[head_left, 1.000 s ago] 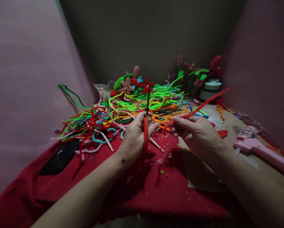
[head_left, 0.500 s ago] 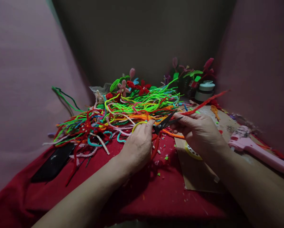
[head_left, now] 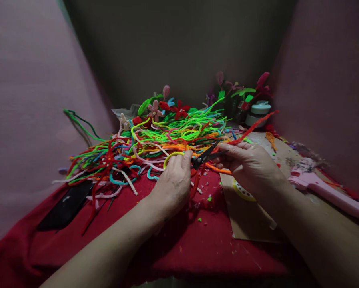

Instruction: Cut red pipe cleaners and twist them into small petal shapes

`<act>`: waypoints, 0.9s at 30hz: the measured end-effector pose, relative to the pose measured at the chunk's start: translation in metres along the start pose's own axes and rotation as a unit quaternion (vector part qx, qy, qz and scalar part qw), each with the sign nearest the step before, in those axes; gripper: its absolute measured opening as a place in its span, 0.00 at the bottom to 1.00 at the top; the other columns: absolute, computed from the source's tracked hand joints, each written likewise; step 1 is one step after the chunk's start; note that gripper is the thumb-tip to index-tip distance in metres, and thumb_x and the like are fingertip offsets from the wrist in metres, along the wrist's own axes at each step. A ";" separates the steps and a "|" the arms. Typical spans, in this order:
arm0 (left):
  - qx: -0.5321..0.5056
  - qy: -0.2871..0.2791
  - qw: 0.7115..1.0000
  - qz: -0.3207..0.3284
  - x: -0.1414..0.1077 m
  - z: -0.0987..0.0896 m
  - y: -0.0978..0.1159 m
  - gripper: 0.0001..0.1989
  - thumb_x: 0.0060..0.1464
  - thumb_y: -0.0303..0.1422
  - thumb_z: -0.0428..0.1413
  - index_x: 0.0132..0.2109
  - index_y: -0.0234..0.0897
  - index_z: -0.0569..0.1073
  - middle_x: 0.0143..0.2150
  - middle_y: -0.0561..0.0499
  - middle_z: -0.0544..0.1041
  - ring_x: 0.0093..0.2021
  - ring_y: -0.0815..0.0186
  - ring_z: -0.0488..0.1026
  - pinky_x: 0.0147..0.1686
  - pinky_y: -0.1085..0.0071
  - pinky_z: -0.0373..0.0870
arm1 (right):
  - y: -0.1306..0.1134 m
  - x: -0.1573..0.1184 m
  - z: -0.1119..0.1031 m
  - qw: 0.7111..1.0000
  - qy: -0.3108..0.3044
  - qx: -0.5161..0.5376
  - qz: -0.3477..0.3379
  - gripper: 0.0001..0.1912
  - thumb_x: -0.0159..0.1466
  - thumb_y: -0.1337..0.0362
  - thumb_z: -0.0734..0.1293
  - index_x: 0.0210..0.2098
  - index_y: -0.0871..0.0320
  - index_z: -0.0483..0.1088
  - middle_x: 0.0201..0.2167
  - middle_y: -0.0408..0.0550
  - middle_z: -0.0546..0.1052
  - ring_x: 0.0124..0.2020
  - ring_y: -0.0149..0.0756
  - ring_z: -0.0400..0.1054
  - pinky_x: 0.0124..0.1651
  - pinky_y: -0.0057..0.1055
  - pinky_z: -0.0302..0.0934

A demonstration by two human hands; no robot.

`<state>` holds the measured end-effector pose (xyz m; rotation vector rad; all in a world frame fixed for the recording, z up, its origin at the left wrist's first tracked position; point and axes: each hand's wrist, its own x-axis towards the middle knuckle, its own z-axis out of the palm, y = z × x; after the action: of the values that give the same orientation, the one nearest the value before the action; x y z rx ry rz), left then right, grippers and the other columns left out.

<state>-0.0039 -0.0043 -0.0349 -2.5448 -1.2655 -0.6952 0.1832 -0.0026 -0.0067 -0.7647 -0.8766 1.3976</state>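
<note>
The left hand (head_left: 173,180) is near the middle of the frame. Its fingers are closed around the handles of a pair of scissors (head_left: 200,161). The scissors have dark blades, and the blades are spread apart. They point up and to the right, toward the fingertips of the right hand (head_left: 251,162).

The right hand is just right of the middle. It pinches a fuzzy red strip (head_left: 256,126) between its thumb and fingers. The strip sticks out past the hand and slants toward the upper right of the frame. It is dim there, so I can't quite tell if the blades touch the strip.

Behind the hands, across the middle of the frame, is a big messy pile of fuzzy stems (head_left: 179,130). They are green, red, orange, pink and more. A red flower (head_left: 180,110) and a pink flower (head_left: 154,111) sit at the back of the pile.

A red cloth (head_left: 197,248) fills the bottom middle. Little green bits (head_left: 209,199) lie on it. A flat black thing (head_left: 65,206) lies at the lower left. Under the right arm is a piece of brown cardboard (head_left: 245,224). A pink glue gun (head_left: 329,188) lies at the right edge, and a jar with a pale blue lid (head_left: 260,106) stands at the upper right.
</note>
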 end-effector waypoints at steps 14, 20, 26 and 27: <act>0.041 -0.004 0.999 -0.008 0.002 0.000 0.000 0.25 0.52 0.20 0.43 0.59 0.24 0.55 0.43 0.37 0.69 0.46 0.57 0.65 0.44 0.58 0.67 | -0.002 -0.004 0.003 0.999 -0.024 -0.015 -0.015 0.05 0.51 0.65 0.71 0.22 0.60 0.74 0.19 0.47 0.75 0.21 0.33 0.69 0.27 0.32 0.64; 0.096 -0.026 0.995 -0.012 0.005 -0.008 0.004 0.23 0.53 0.20 0.42 0.57 0.21 0.58 0.39 0.36 0.69 0.40 0.57 0.66 0.41 0.58 0.68 | 0.001 -0.003 -0.001 1.000 -0.013 -0.027 -0.007 0.05 0.51 0.65 0.71 0.21 0.59 0.74 0.21 0.48 0.76 0.22 0.34 0.70 0.30 0.34 0.65; 0.103 -0.046 0.993 -0.014 0.004 -0.005 0.004 0.21 0.55 0.19 0.40 0.56 0.20 0.58 0.41 0.35 0.70 0.41 0.58 0.67 0.41 0.60 0.69 | 0.003 -0.003 -0.002 1.000 0.000 -0.003 0.019 0.03 0.51 0.66 0.70 0.22 0.58 0.74 0.22 0.49 0.77 0.24 0.35 0.71 0.32 0.34 0.67; 0.100 -0.049 0.994 -0.014 0.004 -0.005 0.005 0.21 0.55 0.20 0.40 0.57 0.20 0.58 0.42 0.35 0.70 0.42 0.58 0.67 0.42 0.60 0.69 | 0.003 -0.002 -0.001 1.000 0.006 0.004 0.024 0.04 0.51 0.66 0.70 0.22 0.59 0.74 0.22 0.49 0.76 0.24 0.35 0.71 0.31 0.33 0.68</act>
<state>0.0004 -0.0064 -0.0290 -2.4269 -1.3312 -0.4288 0.1828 -0.0049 -0.0102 -0.7912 -0.8477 1.4376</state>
